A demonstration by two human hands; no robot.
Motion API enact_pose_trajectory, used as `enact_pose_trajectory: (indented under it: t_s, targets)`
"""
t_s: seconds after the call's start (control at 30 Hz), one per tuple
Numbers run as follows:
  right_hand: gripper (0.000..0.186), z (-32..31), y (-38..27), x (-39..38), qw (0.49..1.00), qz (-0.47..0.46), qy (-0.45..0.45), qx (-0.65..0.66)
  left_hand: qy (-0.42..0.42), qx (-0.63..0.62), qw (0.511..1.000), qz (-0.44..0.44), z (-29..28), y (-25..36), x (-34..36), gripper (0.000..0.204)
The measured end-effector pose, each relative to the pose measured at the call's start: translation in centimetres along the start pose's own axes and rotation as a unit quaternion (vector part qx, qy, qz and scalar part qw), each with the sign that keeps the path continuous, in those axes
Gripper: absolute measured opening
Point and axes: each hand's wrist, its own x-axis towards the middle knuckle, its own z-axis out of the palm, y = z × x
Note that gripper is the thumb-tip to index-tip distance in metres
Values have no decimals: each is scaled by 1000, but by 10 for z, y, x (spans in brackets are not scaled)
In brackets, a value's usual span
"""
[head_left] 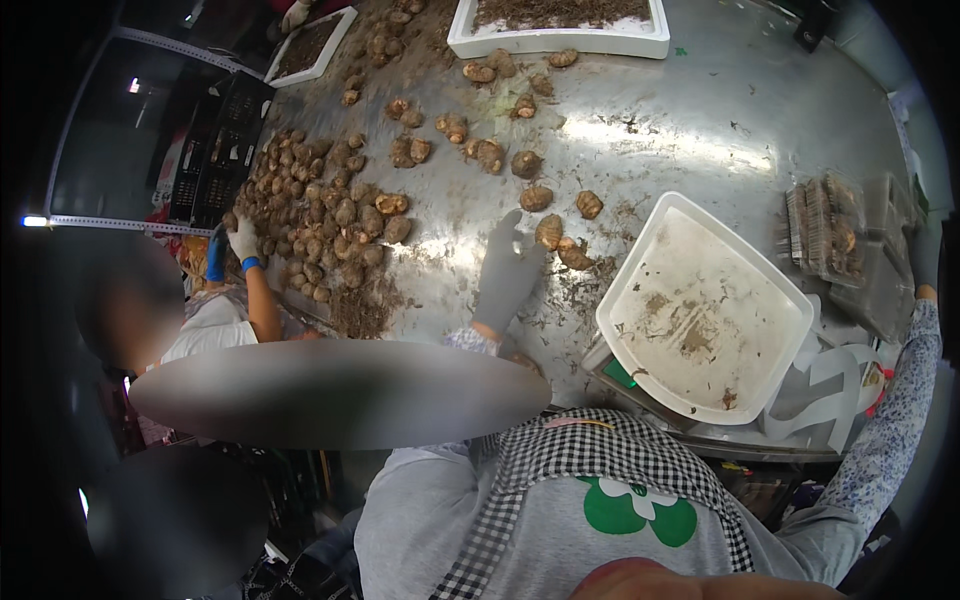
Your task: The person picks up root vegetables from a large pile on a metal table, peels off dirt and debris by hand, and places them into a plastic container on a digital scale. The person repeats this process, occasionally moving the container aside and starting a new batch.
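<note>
My left hand (508,270) wears a grey glove, fingers partly spread, at the edge of a brown taro corm (548,232); another pair of corms (574,254) lies just beside it. My right hand (922,262), at the far right rim, is beside stacked clear plastic containers (865,285), some with brown contents; its fingers are hard to make out. Between my hands a shallow white tray (610,320), soiled with dirt, rests on a scale (620,373).
A large heap of taro (315,235) covers the left of the steel table (730,120), with scattered corms farther back. Two foam trays (557,40) (330,30) sit along the back. A co-worker's gloved hand (243,237) touches the heap; another's (296,14) shows top left. Black crates (210,150) stand left.
</note>
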Motion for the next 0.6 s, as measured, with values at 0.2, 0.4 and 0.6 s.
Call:
enact_pose_trajectory:
  t_s: [0.2, 0.4, 0.6]
  targets:
    - [35, -149, -125, -83, 977, -70, 166, 113, -96, -30, 995, 5, 21, -7, 33, 63]
    - [43, -228, -260, -206, 912, -353, 204, 41, -221, -499, 834, -85, -21, -10, 19, 44]
    - [44, -220, -299, -246, 863, -482, 86, 121, -281, -604, 723, -185, -46, 4, -34, 33]
